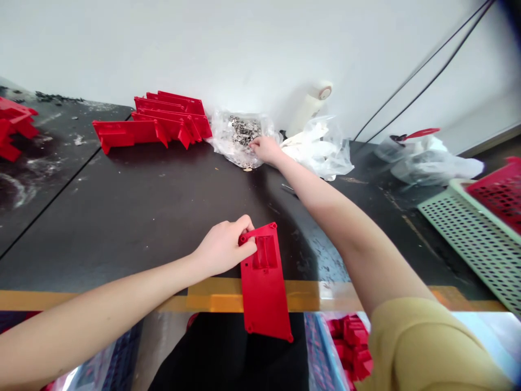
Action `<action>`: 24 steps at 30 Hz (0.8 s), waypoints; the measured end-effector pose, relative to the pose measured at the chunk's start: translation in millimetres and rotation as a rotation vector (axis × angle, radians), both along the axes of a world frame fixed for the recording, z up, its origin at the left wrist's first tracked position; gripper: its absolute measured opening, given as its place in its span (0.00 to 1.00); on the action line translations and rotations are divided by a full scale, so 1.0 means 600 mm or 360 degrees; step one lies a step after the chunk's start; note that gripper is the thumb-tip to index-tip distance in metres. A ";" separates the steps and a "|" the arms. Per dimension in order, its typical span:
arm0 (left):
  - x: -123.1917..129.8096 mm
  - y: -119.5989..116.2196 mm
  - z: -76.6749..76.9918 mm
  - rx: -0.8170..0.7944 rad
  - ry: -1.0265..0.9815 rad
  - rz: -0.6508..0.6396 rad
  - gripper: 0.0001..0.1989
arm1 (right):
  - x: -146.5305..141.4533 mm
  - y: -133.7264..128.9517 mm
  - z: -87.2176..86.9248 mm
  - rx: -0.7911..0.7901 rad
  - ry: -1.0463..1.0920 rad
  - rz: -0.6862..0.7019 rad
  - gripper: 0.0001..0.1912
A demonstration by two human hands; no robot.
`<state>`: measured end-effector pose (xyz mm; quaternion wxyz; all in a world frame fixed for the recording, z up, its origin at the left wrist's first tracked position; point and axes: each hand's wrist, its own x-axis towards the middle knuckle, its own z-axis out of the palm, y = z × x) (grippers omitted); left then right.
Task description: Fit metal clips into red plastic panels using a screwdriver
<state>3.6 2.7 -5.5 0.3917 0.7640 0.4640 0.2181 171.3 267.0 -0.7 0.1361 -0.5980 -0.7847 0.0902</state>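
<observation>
My left hand [226, 247] grips the upper left corner of a red plastic panel [266, 298], thumb on its face. The panel has a recessed compartment near its top and small round posts at the corners, and it hangs over the table's front edge. My right hand [266, 149] reaches to the back, fingers pinched at the edge of a clear plastic bag [223, 136] of small metal pieces [244, 130]. Whatever lies between those fingertips is too small to make out.
Several red panels [171, 122] stand at the back left, with more red parts [14, 125] at the far left. Right of the bag are a white plastic bag [321, 149] and a white bottle [305, 111]. A pale basket [468, 228] sits at the right. Red parts [350, 342] fill a crate below.
</observation>
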 end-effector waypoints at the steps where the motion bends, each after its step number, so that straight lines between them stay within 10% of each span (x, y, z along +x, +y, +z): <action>1: 0.000 0.001 0.000 0.0000 -0.0002 -0.0004 0.02 | 0.002 0.002 0.002 -0.0038 -0.0007 -0.0012 0.11; 24: -0.004 0.003 0.005 0.0006 -0.0006 -0.0034 0.01 | 0.003 -0.025 -0.009 -0.0089 -0.0050 -0.0055 0.09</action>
